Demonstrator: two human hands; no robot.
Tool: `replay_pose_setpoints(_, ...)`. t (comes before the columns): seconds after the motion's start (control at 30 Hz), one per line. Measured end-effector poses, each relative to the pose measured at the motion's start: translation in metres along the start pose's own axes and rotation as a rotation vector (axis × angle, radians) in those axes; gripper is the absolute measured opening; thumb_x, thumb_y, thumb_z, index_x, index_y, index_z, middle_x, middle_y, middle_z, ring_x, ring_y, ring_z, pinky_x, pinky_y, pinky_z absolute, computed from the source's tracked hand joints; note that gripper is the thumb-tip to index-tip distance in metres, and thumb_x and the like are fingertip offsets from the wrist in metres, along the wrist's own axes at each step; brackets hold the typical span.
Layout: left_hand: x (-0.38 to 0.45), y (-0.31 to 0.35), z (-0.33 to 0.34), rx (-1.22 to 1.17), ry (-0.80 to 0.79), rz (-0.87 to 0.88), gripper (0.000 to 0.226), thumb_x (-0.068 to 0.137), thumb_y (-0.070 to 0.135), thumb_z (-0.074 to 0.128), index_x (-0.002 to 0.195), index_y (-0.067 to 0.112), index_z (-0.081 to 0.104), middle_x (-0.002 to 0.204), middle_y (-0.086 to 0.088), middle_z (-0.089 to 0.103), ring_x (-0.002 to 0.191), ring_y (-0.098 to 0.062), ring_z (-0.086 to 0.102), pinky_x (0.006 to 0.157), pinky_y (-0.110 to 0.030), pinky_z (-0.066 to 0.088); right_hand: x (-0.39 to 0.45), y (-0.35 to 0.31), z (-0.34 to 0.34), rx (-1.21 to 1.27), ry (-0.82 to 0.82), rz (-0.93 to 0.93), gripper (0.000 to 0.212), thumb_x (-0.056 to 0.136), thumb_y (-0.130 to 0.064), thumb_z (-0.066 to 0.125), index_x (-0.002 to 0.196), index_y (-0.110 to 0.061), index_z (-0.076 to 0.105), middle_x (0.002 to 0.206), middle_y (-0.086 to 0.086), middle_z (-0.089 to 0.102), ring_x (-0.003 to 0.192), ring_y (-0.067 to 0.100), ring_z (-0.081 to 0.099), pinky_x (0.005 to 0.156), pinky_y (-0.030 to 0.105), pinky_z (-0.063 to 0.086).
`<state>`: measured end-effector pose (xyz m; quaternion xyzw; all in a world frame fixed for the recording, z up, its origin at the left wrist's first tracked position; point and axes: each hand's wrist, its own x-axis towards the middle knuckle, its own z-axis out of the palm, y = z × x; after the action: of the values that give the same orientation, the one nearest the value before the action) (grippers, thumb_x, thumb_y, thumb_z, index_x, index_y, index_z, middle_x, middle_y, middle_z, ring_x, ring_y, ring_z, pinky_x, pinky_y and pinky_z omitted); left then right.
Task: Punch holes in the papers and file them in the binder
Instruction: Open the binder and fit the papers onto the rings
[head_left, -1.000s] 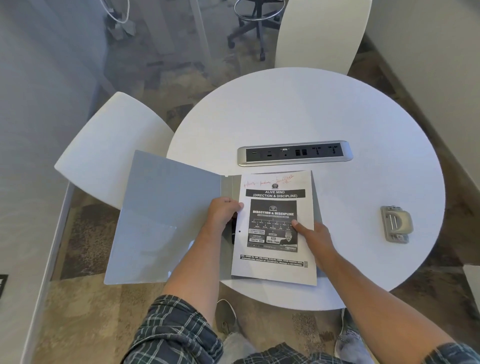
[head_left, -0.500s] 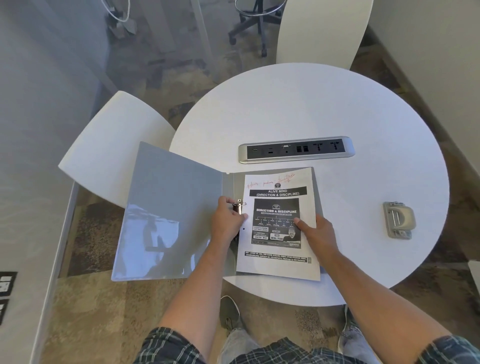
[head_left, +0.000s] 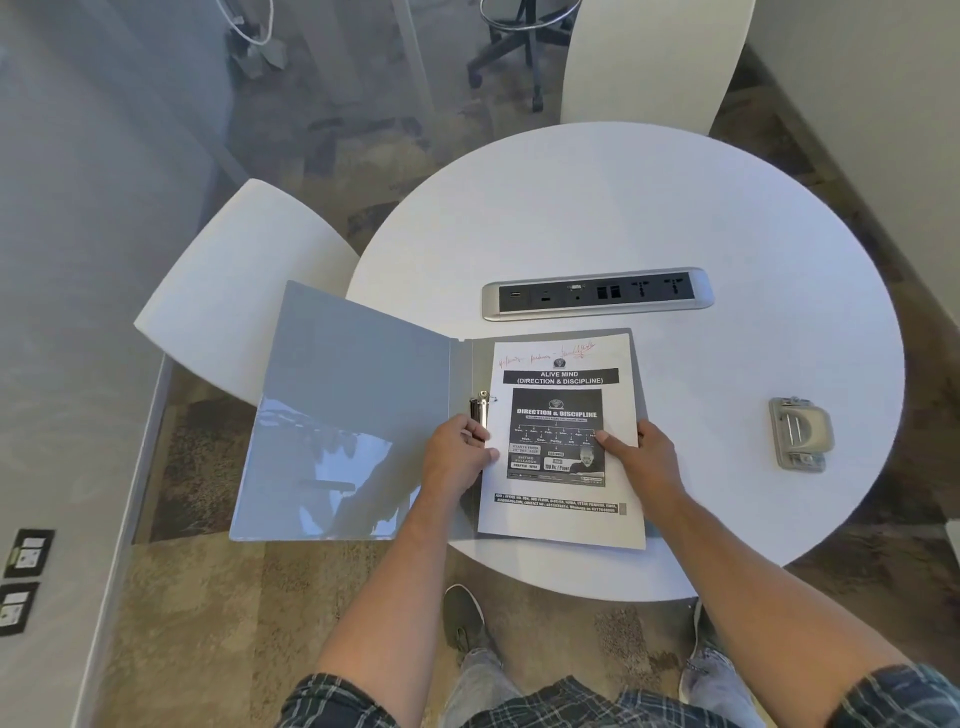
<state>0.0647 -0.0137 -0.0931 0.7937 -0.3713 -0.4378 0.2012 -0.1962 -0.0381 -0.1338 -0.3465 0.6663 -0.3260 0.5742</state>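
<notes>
Papers flat on right half of open grey binder, near edge of round white bench. Filing step in hand, by the look of it. Left hand curled at ring mechanism; grip there likely, not certain. Right hand released, fingers pressing sheet flat. Next, probably: rings shut through holes, cover folded over. Hole punch well apart, idle.

One worktop — round, white. One binder, open. One printed paper showing on top. One hole punch. One socket strip. Two chairs — white. Two hands.
</notes>
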Motion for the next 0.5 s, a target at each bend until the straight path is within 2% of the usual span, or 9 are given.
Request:
replay_pose_setpoints(0.07,0.001,0.001,0.001,0.004,-0.005,0.002,0.024,0.076,0.011,0.086,0.088,0.018,0.066,0.082,-0.004,0.071,0.071,-0.019,0.065,0.065,-0.031,0.055,0.001,0.002,-0.003,0.04,-0.001,0.008,0.029,0.086,-0.018,0.084,0.11,-0.015,0.069,0.105,0.005,0.08,0.09,0.026,0.079,0.081,0.045,0.064)
replay_pose_setpoints(0.2,-0.002,0.003,0.002,0.01,-0.002,0.025,0.018,0.074,0.009,0.088,0.077,0.015,0.072,0.08,-0.002,0.075,0.07,-0.016,0.067,0.061,-0.025,0.052,-0.005,0.003,-0.009,0.126,0.019,0.012,0.028,0.087,-0.014,0.082,0.108,-0.008,0.066,0.103,0.008,0.08,0.085,0.024,0.079,0.071,0.038,0.064)
replay_pose_setpoints(0.33,-0.005,0.003,0.008,0.138,0.013,0.053,0.007,0.077,0.014,0.085,0.077,0.016,0.079,0.074,0.008,0.072,0.071,-0.01,0.067,0.061,-0.021,0.05,-0.002,0.009,-0.016,0.128,0.047,0.015,0.034,0.088,-0.018,0.082,0.111,-0.002,0.063,0.102,0.011,0.08,0.09,0.028,0.078,0.08,0.042,0.063)
replay_pose_setpoints(0.4,-0.006,0.001,0.011,0.189,0.028,0.08,0.004,0.081,0.015,0.082,0.078,0.016,0.079,0.072,0.011,0.069,0.072,-0.012,0.066,0.061,-0.02,0.049,-0.001,0.008,-0.015,0.006,0.058,-0.012,0.033,0.089,-0.022,0.081,0.111,-0.008,0.062,0.106,0.004,0.079,0.094,0.025,0.076,0.084,0.041,0.061)
replay_pose_setpoints(0.5,-0.007,-0.002,0.015,0.225,0.05,0.122,0.011,0.08,0.024,0.084,0.078,0.018,0.075,0.075,0.008,0.068,0.072,-0.013,0.066,0.064,-0.025,0.053,-0.005,0.002,-0.011,-0.3,0.131,-0.123,0.036,0.09,-0.025,0.078,0.118,-0.019,0.057,0.105,-0.009,0.068,0.093,0.013,0.066,0.077,0.029,0.05)
